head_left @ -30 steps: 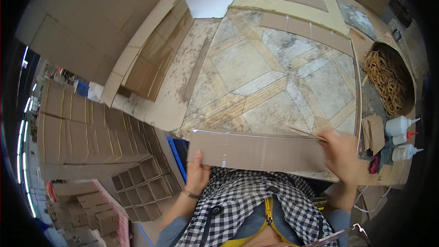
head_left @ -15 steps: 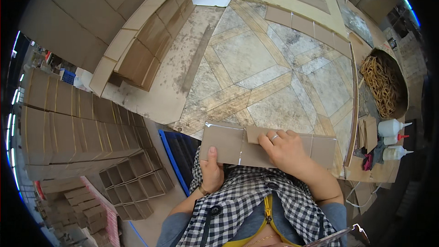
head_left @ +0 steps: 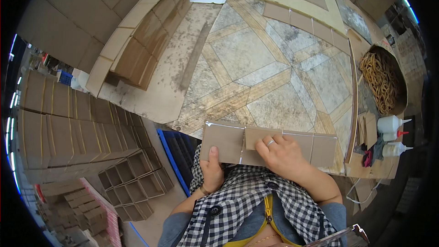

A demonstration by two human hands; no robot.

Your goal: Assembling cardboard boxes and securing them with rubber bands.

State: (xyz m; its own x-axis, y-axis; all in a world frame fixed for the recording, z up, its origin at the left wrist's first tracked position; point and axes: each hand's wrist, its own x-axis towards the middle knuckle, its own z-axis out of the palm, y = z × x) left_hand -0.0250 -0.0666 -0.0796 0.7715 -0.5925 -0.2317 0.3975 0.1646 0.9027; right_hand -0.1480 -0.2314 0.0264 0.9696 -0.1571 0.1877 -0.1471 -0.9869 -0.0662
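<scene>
Left hand (head_left: 211, 168) pinches the cardboard strip (head_left: 270, 144) at 7 o'clock; right hand (head_left: 282, 155) presses flat on its middle, grip apart, over the worktop (head_left: 256, 68).

Long flat brown cardboard strip (head_left: 270, 146), scored crosswise into panels, lies level along the near edge of the patterned worktop. The leftmost panel sticks out past the edge. A smaller brown cardboard flap (head_left: 256, 137) lies folded flat on the strip's middle, near its upper edge.
</scene>
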